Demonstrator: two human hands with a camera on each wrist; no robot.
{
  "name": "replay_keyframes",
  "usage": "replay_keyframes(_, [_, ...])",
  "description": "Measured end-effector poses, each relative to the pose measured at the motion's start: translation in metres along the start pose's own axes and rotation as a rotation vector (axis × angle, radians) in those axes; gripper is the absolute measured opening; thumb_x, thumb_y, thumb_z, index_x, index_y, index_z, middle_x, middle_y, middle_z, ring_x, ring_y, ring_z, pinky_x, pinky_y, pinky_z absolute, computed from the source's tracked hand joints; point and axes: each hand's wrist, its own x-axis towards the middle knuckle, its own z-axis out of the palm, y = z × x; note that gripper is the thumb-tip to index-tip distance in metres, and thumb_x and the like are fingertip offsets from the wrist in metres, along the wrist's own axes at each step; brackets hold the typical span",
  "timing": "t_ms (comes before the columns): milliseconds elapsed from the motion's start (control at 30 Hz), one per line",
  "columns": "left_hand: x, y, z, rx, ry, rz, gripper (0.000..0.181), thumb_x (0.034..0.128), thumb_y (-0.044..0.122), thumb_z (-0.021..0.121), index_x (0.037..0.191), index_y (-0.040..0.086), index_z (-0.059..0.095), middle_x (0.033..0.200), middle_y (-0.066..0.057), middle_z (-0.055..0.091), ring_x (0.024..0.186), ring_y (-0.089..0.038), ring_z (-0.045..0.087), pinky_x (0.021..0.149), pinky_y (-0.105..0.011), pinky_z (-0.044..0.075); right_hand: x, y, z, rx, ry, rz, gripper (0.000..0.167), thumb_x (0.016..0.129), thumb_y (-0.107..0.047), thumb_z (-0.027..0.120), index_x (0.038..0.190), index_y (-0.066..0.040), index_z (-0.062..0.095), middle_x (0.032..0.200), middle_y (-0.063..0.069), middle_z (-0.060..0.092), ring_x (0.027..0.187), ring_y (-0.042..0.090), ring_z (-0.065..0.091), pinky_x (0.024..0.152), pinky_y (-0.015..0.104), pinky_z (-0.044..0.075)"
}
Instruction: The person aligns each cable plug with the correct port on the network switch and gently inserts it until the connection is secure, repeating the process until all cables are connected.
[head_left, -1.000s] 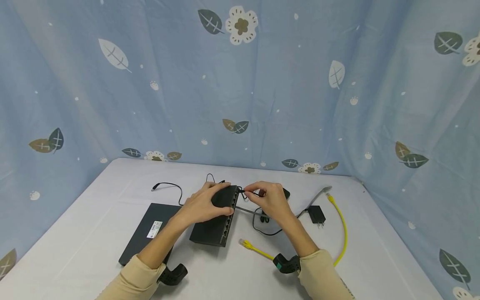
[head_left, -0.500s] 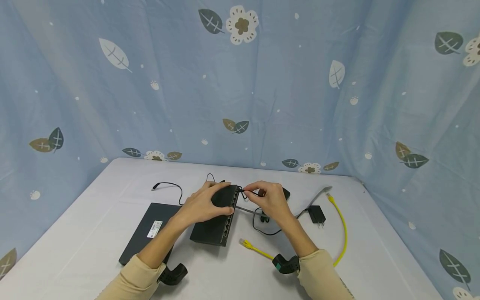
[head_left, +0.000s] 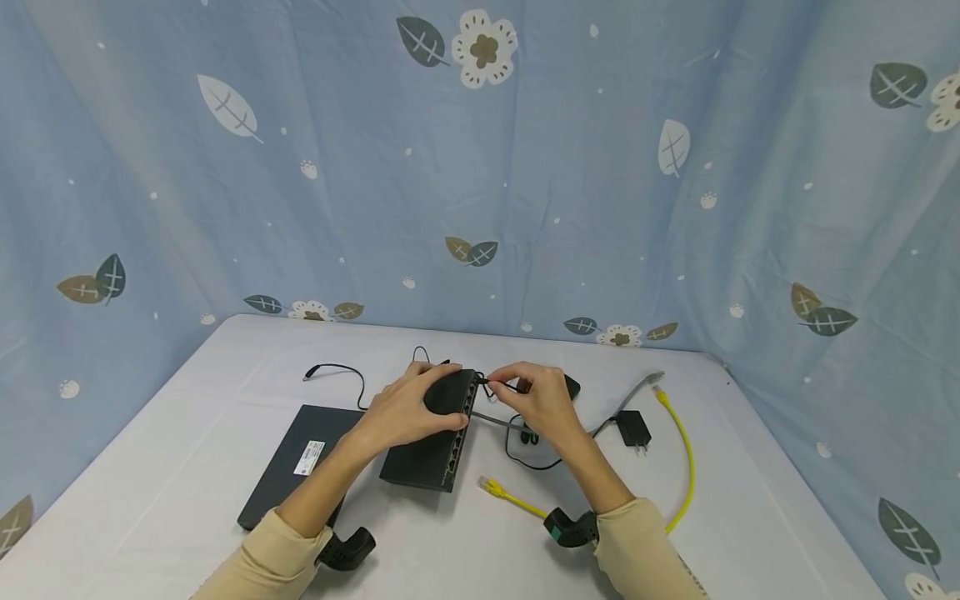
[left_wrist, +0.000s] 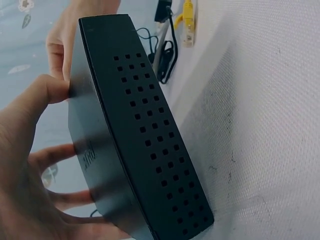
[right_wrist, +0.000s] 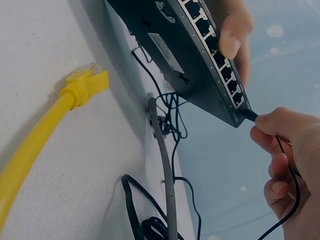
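At the left hand (head_left: 405,408): grips the black network switch (head_left: 423,462) from above, thumb against the port side, remaining fingers spread apart over the casing toward the far edge. Holds it tilted, ports facing right, vented end toward the left wrist camera. Location of the switch: over the middle of the white table (head_left: 150,500), just right of a black flat device (head_left: 277,475) bearing a white label (head_left: 309,458). Cannot tell of any contact between casing and cloth.

At the right hand (head_left: 543,400): pinches a black plug (right_wrist: 248,114) between thumb and index finger, other fingers curled toward the palm. Holds it touching the far end of the port side. Cannot tell the depth of seating. Noted behind the plug: a thin black cord (right_wrist: 292,210), hanging past the curled fingers.

Recorded to the right on the table: a black power adapter (head_left: 633,427), prongs exposed; a grey cable (head_left: 633,392); a yellow cable (head_left: 686,467), with one clear-tipped connector (head_left: 491,487) near the switch. Recorded beyond the table: a blue curtain (head_left: 480,167) with leaf and flower prints.
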Motion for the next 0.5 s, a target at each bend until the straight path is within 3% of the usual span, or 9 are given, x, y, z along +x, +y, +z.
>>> replay_keyframes(500, [0.0002,0.0023,0.0017,0.018,0.012,-0.015,0.078,0.0771,0.058,0.073,0.147,0.037,0.044,0.143,-0.013,0.046,0.108,-0.035,0.06,0.078,-0.056,0.05,-0.0013,0.0027,0.004,0.009,0.01,0.001,0.009,0.087,-0.015,0.075,0.095,-0.014,0.078,0.082,-0.001,0.076,0.045,0.001,0.043,0.043,0.015,0.033])
